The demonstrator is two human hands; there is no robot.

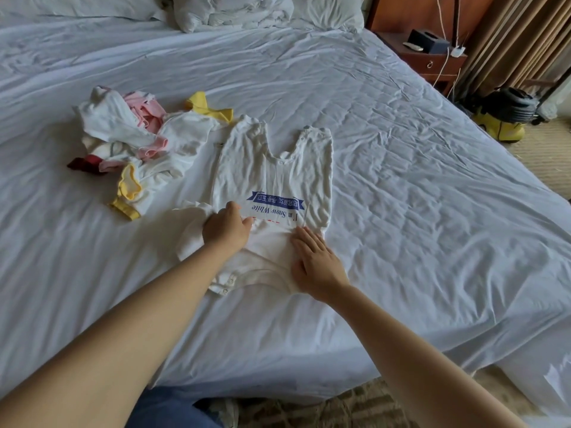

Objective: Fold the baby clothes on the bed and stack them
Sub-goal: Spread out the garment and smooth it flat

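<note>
Romper (272,177) lies lengthwise near to far; left hand (227,228) grips its left edge, right hand (315,262) presses flat on its near part, fingers straight.

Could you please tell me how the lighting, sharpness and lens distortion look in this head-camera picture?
Head view: soft, even light, no glare, faint shadows in the bed sheet creases; the wide-angle lens bows the bed's right edge and stretches the forearms at the bottom; slightly soft, yet the blue print on the white romper is legible, upside down.
</note>
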